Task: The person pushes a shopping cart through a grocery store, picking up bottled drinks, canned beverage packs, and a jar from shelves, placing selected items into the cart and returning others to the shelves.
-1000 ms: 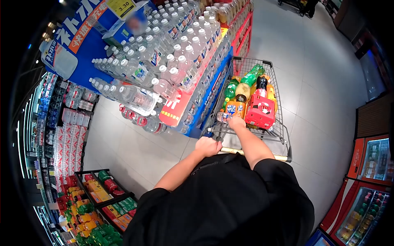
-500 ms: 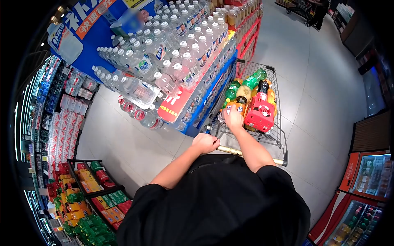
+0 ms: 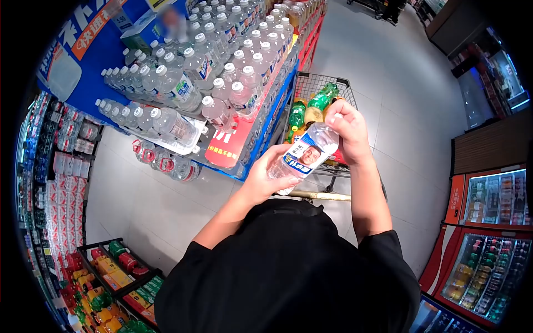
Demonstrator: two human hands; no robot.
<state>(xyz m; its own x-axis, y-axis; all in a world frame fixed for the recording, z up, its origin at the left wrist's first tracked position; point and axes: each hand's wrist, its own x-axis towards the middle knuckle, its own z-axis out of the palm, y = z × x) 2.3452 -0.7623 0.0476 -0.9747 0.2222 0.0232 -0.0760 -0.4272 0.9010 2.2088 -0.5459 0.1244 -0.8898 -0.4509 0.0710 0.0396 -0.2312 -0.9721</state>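
Note:
A clear labelled bottle [image 3: 304, 157] is tilted in front of my chest, its top toward the upper right. My left hand [image 3: 265, 176] wraps round its lower part, thumb across the label. At the top end my right hand [image 3: 348, 131] has its fingers closed on the bottle's neck; the cap is hidden behind them. Beyond the hands is the shopping cart [image 3: 323, 80], holding green bottles [image 3: 322, 97] and other drinks, partly covered by my right hand and the bottle. The cart's handle [image 3: 316, 196] runs just below the bottle, with neither hand on it.
A blue display stand [image 3: 237, 171] with many clear bottles [image 3: 204, 66] stands to the left of the cart. Crates of drinks [image 3: 119, 266] are at the lower left, stocked shelves at the far left. Lit fridges [image 3: 480, 272] line the right. A person's legs [image 3: 393, 11] show at the top.
My left hand has left the cart handle and now holds the bottle. My right hand has come up out of the cart with the bottle. The view has shifted slightly.

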